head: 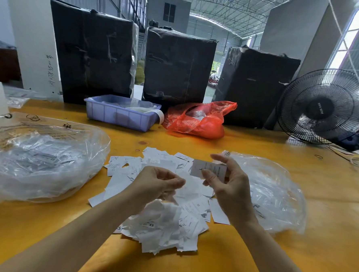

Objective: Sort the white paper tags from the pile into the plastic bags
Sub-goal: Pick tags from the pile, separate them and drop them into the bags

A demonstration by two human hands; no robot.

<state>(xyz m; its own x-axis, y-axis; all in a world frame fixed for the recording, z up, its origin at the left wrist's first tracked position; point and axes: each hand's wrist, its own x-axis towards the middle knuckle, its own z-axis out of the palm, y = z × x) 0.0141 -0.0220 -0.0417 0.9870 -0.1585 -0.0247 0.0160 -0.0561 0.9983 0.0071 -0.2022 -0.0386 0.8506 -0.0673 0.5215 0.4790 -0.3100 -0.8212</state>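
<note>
I see both hands raised over the tag pile, the right one pinching a single tag.

On the yellow worktop (293, 258), the big clear plastic bag (42, 161) lies at nine o'clock with tags inside; a second clear bag (276, 192) lies at three o'clock. The pile of white paper tags (164, 225) sits between them, at centre. My right hand (230, 185) is lifted, palm toward me, thumb and fingers pinching one tag (209, 169) upright. My left hand (159, 183) hovers over the pile, fingers curled; I cannot tell whether it holds anything.
</note>
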